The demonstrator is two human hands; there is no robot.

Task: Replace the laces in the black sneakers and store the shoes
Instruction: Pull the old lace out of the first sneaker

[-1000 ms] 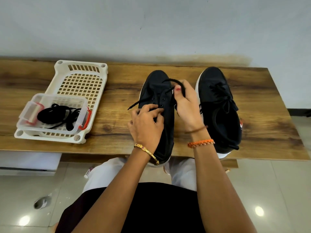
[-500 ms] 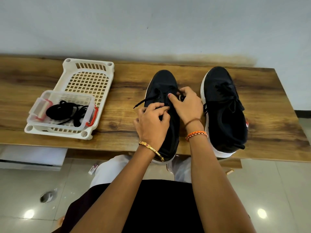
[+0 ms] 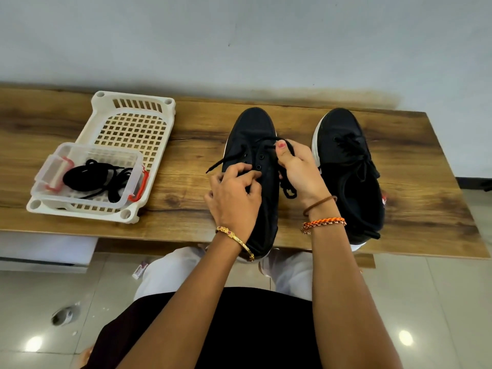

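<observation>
Two black sneakers stand side by side on the wooden bench (image 3: 415, 198), toes toward the wall. The left sneaker (image 3: 253, 129) has open eyelets and a black lace (image 3: 226, 159) threaded through its front, one end trailing out to the left. My left hand (image 3: 234, 198) rests on that shoe's eyelet edge with fingers curled onto it. My right hand (image 3: 298, 169) pinches the other lace end, which loops over my thumb and hangs below the palm. The right sneaker (image 3: 348, 182) is laced, its laces loose.
A white slotted tray (image 3: 133, 123) lies at the bench's left. In its near end sits a clear box with red clips (image 3: 87, 177) that contains a bundle of black laces (image 3: 90, 177). The wall runs right behind the bench. My lap and a tiled floor are below.
My right hand has drawn the lace end back toward me and slightly right, away from the toe. The left hand stays on the eyelets. The camera view shifted a little.
</observation>
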